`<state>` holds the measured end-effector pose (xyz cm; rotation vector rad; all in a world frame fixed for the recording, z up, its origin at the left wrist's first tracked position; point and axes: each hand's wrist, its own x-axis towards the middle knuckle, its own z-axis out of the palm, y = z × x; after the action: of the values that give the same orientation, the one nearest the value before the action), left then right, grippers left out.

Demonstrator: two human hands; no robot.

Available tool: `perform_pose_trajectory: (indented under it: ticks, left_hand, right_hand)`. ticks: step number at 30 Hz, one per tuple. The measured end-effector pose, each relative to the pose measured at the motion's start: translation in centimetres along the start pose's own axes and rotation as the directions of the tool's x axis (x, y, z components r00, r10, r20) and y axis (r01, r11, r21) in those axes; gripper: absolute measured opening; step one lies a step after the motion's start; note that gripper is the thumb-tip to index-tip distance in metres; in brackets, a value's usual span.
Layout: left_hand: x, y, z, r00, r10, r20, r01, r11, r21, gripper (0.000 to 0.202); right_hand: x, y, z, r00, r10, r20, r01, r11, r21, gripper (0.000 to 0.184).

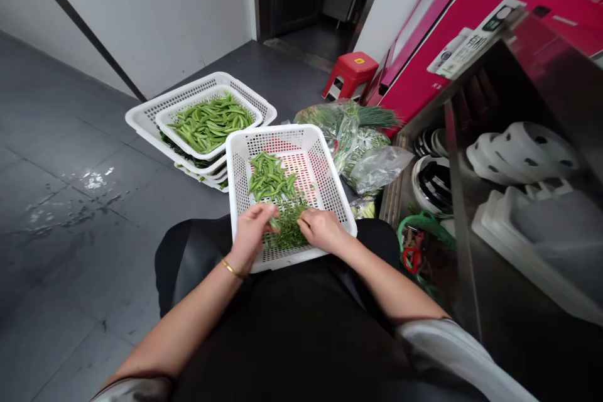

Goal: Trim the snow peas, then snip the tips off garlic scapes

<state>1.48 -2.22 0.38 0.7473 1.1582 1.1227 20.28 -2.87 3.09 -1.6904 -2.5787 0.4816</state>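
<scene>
While the left hand (254, 224), nearly closed, pinches a green piece (274, 222) at the head view's centre, I see the curled right hand (321, 227) against green scraps (288, 237); whether it grips any, I can't tell. Pods (269, 179) lie just above, in the white basket (331, 185) across 2 knees (188, 257); if 1 dips, they could slide into the scraps.
</scene>
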Motion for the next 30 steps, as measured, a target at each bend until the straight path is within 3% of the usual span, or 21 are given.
perform_pose_trajectory:
  ticks: [2,4,6,8,12,15,18,23,26,28,30]
  left_hand:
    - [1.0,0.6,-1.5,0.998,0.003,-0.068,-0.012,0.991,-0.131,0.021]
    - [1.8,1.1,-2.6,0.999,-0.045,-0.015,0.040,0.970,-0.239,0.017]
    - [2.2,1.2,-3.0,0.991,-0.103,0.080,0.122,0.950,-0.287,0.016]
    - [2.1,0.8,-2.8,0.982,-0.136,0.129,0.168,0.944,-0.283,0.019]
    - [1.8,-0.4,-2.2,0.958,-0.230,0.171,0.266,0.936,-0.230,0.026]
    - [1.7,-1.2,-2.0,0.929,-0.317,0.192,0.350,0.921,-0.170,0.030]
    - [1.6,-2.0,-1.3,0.898,-0.393,0.198,0.411,0.910,-0.060,0.032]
    - [0.7,-2.2,-0.2,0.902,-0.309,0.303,0.324,0.946,0.001,0.034]
    - [0.0,-1.3,-0.4,0.816,-0.337,0.470,0.358,0.933,0.047,0.030]
    - [-0.4,-0.7,-0.7,0.739,-0.372,0.562,0.393,0.915,0.088,0.029]
    - [-0.8,-0.3,-0.9,0.696,-0.389,0.604,0.408,0.906,0.112,0.028]
  right_hand:
    - [0.6,1.7,-0.5,0.976,-0.002,0.216,0.010,0.999,-0.038,0.031]
    - [2.4,3.0,-0.6,0.951,0.043,0.306,-0.029,0.998,-0.049,0.040]
    - [5.3,3.3,0.2,0.969,0.123,0.212,-0.119,0.992,-0.034,0.047]
    - [8.6,2.9,1.5,0.974,0.198,0.110,-0.199,0.980,0.004,0.042]
    - [12.4,2.9,3.4,0.967,0.233,0.106,-0.244,0.964,0.106,0.022]
    - [10.6,4.1,3.2,0.961,0.262,0.092,-0.276,0.933,0.232,0.019]
    - [6.1,4.3,3.1,0.960,0.249,0.126,-0.278,0.874,0.398,0.025]
    - [0.0,1.6,3.8,0.980,0.088,0.178,-0.188,0.700,0.689,0.023]
    - [-0.7,1.0,2.7,0.998,0.013,0.055,-0.052,0.608,0.792,0.020]
    - [-0.4,1.0,1.3,0.998,0.003,-0.065,0.046,0.668,0.742,0.017]
    - [0.1,0.8,0.1,0.986,-0.059,-0.156,0.147,0.752,0.643,0.012]
